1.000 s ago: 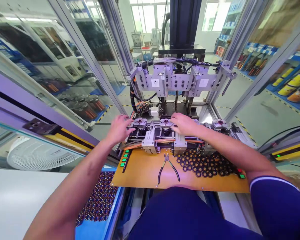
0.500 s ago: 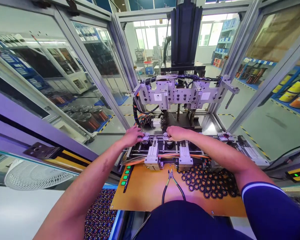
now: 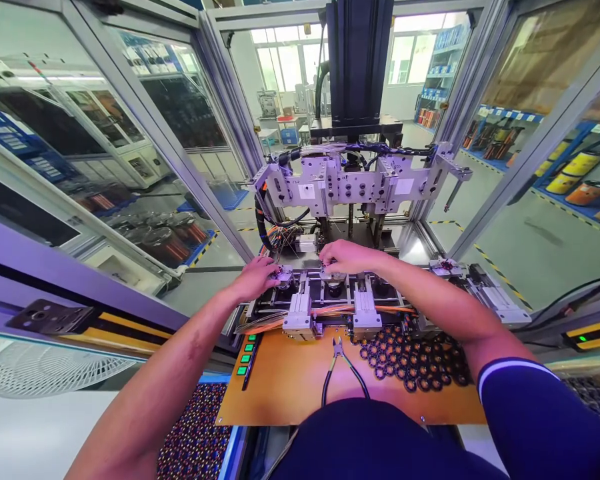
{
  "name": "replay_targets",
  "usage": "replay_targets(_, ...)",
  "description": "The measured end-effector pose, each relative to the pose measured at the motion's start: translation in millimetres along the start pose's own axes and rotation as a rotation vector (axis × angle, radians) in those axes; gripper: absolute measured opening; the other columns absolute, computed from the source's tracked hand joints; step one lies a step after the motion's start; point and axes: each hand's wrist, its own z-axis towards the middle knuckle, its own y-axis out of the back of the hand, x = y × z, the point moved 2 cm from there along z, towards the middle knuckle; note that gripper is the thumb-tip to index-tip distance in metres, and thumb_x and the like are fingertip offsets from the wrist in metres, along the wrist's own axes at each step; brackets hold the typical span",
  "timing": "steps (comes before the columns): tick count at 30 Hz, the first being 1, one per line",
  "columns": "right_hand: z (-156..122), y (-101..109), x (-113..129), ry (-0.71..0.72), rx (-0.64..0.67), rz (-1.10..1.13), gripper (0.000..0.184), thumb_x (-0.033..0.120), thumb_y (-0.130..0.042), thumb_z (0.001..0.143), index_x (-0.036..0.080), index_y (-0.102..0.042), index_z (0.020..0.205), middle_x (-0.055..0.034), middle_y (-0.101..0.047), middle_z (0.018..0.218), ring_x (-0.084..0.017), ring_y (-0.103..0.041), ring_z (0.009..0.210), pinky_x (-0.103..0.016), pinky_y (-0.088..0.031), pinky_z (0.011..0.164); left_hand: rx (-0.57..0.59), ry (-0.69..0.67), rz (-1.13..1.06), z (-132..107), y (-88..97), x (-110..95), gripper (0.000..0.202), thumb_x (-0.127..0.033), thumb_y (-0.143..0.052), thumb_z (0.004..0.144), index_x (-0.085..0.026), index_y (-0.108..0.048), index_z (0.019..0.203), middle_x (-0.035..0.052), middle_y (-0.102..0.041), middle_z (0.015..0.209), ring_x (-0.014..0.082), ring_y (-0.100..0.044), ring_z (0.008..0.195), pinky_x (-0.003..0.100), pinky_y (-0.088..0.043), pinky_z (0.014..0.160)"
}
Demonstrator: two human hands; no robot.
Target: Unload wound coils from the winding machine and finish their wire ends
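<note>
At the left metal fixture (image 3: 285,279) of the machine, my left hand (image 3: 256,277) has its fingertips closed at a small dark part on the fixture's top. What they grip is too small to make out. My right hand (image 3: 347,257) curls downward over the middle fixture (image 3: 333,276), thumb and fingers drawn together, and the hand hides whatever is between them. Both fixtures sit on a rail behind two metal slide blocks, a left block (image 3: 301,313) and a right block (image 3: 367,312). Another fixture (image 3: 447,267) at the far right carries a small ring-shaped part.
Cutting pliers (image 3: 338,357) lie on the orange-brown board (image 3: 280,393) before me. Several black rings (image 3: 410,363) are heaped at its right, and green buttons (image 3: 246,359) line its left. Above my hands hangs the machine head (image 3: 353,183). A tray of small parts (image 3: 195,427) stands lower left.
The view has shifted slightly. My right hand has risen a little off the middle fixture, its fingers more curled. My left hand stays at the left fixture.
</note>
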Motion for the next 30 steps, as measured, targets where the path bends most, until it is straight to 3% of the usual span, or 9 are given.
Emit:
replay_targets(2, -13.5, 6.7, 20.0, 0.054, -0.065, 0.036, 0.009, 0.015, -0.07, 0.086, 0.013, -0.071, 0.078, -0.0047, -0.07, 0.092, -0.016, -0.066, 0.087, -0.031, -0.053, 0.085, -0.032, 0.0, -0.018, -2.0, -3.3, -1.6, 0.031, -0.039, -0.061, 0.092, -0.017, -0.065, 0.114, 0.0114, -0.06, 0.132, 0.0292, -0.052, 0.127, 0.052, -0.044, 0.103)
replay_targets(5, -45.0, 9.3, 50.4, 0.102, -0.163, 0.075, 0.005, 0.014, -0.066, 0.088, 0.014, -0.071, 0.086, -0.0058, -0.067, 0.098, -0.016, -0.064, 0.091, -0.031, -0.053, 0.086, -0.08, -0.001, -0.047, -2.8, -8.8, -3.8, 0.029, -0.04, -0.055, 0.095, -0.017, -0.064, 0.11, 0.0115, -0.062, 0.125, 0.0275, -0.055, 0.12, 0.049, -0.044, 0.101)
replay_targets(11, -105.3, 3.3, 91.1, 0.278, -0.408, 0.006, 0.015, 0.016, -0.053, 0.097, 0.013, -0.066, 0.091, -0.0113, -0.062, 0.103, -0.018, -0.062, 0.091, -0.031, -0.057, 0.081, -0.142, -0.017, -0.068, -1.4, -14.3, -5.2, 0.031, -0.046, -0.047, 0.092, -0.02, -0.063, 0.099, 0.015, -0.066, 0.12, 0.0317, -0.056, 0.117, 0.047, -0.045, 0.101)
replay_targets(14, -118.6, 1.0, 98.5, 0.307, -0.572, 0.027, 0.009, 0.01, -0.053, 0.094, 0.015, -0.061, 0.096, -0.0103, -0.065, 0.101, -0.018, -0.062, 0.097, -0.033, -0.058, 0.086, -0.154, -0.031, -0.064, -1.4, -14.1, -4.1, 0.034, -0.048, -0.045, 0.092, -0.02, -0.063, 0.097, 0.0172, -0.065, 0.124, 0.0341, -0.056, 0.119, 0.05, -0.045, 0.102)
replay_targets(17, -125.2, -1.6, 100.7, 0.318, -0.71, 0.065, 0.016, 0.005, -0.054, 0.089, 0.016, -0.058, 0.101, -0.0104, -0.067, 0.101, -0.018, -0.063, 0.101, -0.035, -0.058, 0.09, -0.162, -0.047, -0.061, -0.7, -13.5, -2.9, 0.038, -0.052, -0.042, 0.091, -0.022, -0.064, 0.096, 0.0163, -0.067, 0.124, 0.0336, -0.057, 0.12, 0.05, -0.045, 0.104)
replay_targets(24, -134.2, -8.6, 105.2, 0.386, -0.851, 0.048, 0.024, 0.004, -0.055, 0.089, 0.017, -0.054, 0.109, -0.0117, -0.069, 0.105, -0.018, -0.066, 0.103, -0.036, -0.058, 0.09, -0.19, -0.045, -0.066, 1.8, -12.7, -5.2, 0.042, -0.054, -0.039, 0.089, -0.021, -0.065, 0.092, 0.0196, -0.068, 0.121, 0.0364, -0.06, 0.117, 0.054, -0.045, 0.104)
replay_targets(30, -135.2, -13.3, 108.0, 0.382, -0.875, 0.077, 0.019, 0.006, -0.058, 0.089, 0.015, -0.056, 0.106, -0.0125, -0.07, 0.101, -0.018, -0.067, 0.1, -0.036, -0.06, 0.085, -0.212, -0.008, -0.093, 2.0, -10.4, -11.6, 0.038, -0.054, -0.042, 0.087, -0.022, -0.063, 0.085, 0.0184, -0.068, 0.121, 0.0364, -0.059, 0.118, 0.053, -0.045, 0.105)
